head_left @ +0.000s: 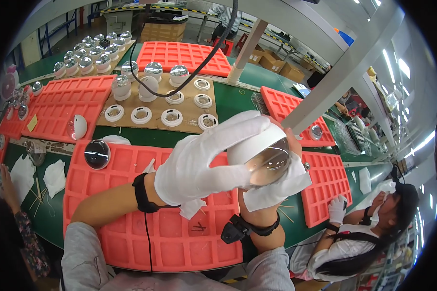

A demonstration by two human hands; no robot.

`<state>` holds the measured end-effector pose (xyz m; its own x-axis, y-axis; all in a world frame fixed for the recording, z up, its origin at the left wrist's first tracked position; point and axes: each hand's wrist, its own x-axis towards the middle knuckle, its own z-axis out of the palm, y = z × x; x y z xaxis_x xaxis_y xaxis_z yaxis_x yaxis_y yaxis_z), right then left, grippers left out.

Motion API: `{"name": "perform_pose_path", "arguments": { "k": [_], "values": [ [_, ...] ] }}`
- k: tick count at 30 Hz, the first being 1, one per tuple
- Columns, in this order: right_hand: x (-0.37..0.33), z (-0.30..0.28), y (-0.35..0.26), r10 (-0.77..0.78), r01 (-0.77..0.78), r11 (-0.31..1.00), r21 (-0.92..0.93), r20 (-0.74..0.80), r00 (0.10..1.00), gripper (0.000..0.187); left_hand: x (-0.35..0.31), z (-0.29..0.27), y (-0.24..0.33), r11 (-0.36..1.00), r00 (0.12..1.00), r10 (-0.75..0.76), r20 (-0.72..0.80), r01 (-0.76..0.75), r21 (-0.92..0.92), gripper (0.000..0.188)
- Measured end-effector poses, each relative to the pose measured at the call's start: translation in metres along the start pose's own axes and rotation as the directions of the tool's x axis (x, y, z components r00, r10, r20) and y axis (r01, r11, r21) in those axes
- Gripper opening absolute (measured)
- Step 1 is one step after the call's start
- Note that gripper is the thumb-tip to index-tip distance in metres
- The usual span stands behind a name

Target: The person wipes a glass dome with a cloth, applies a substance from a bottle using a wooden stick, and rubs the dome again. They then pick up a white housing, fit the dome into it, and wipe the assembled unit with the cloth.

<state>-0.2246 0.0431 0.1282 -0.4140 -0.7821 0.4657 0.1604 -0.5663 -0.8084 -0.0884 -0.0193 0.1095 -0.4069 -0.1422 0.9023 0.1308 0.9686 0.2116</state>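
Note:
In front of me, above the red tray, I hold a dome camera cover [272,165], a clear tinted dome set in a white ring. My left hand [194,167], in a white glove, grips the white ring from the left, fingers over its top and thumb along the lower side. My right hand [292,169] closes around the dome's right side; its fingertips look bare, and white fabric covers its palm, glove or wipe I cannot tell. A dark dome [97,154] rests in the far left corner of the red compartment tray [170,250] below. Black straps circle both wrists.
Beyond the tray, a cardboard sheet [126,107] bears white ring bases and several domed units. More red trays [77,99] lie left, behind and right. A black cable [206,63] hangs across the view; a grey post [320,80] slants at right. Co-workers sit on both sides.

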Motion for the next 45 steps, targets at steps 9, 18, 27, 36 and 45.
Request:
{"name": "perform_pose_path", "arguments": {
  "k": [9, 18, 27, 36, 45],
  "values": [
    [-0.005, -0.016, 0.007, -0.057, 0.047, 0.997, 0.064, 0.164, 0.985, 0.062, 0.009, -0.007, 0.011, 0.996, 0.996, -0.066, 0.063, 0.062, 0.066, 0.032],
    [-0.010, -0.013, 0.001, -0.059, 0.084, 0.989, -0.121, 0.198, 0.978, 0.058, 0.015, -0.014, 0.005, 0.951, 0.983, -0.139, 0.118, 0.166, -0.261, 0.050],
    [-0.007, -0.002, 0.009, -0.033, 0.018, 0.994, 0.111, 0.141, 0.989, 0.051, 0.009, -0.006, 0.003, 0.759, 0.943, -0.325, 0.075, 0.307, -0.575, 0.067],
    [-0.003, 0.010, -0.003, 0.090, -0.131, 0.958, 0.255, 0.165, 0.982, 0.045, 0.007, -0.001, 0.008, 0.683, 0.936, -0.339, 0.096, 0.315, -0.659, 0.057],
    [-0.003, 0.001, 0.007, -0.044, 0.037, 0.998, 0.041, 0.189, 0.981, 0.048, 0.006, -0.001, 0.009, 0.613, 0.940, -0.328, 0.090, 0.285, -0.737, 0.051]
  ]
}}
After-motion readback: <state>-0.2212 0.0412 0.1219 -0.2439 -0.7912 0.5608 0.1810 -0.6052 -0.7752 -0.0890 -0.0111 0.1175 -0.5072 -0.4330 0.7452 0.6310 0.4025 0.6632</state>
